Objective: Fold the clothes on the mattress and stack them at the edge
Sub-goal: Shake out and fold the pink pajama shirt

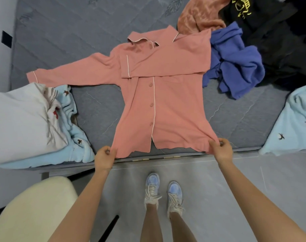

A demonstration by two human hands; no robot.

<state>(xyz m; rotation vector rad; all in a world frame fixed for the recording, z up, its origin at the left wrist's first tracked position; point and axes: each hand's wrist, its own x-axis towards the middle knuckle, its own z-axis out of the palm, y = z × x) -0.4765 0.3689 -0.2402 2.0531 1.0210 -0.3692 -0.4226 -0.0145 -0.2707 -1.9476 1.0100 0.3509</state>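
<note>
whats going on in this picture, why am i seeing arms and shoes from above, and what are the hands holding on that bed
There is no machine here: a person wears a camera on the head, so the single picture looks down along their own arms to their shoes. The left hand and the right hand each pinch a bottom corner of a pink shirt, which lies buttoned and flat on a grey mattress. Its sleeve on the picture's right is folded across the chest; the other stretches out left. At the near edge on the left a white garment lies on a light blue garment. Farther back on the right lie a deep blue garment, a black garment and an orange cloth, unfolded.
</note>
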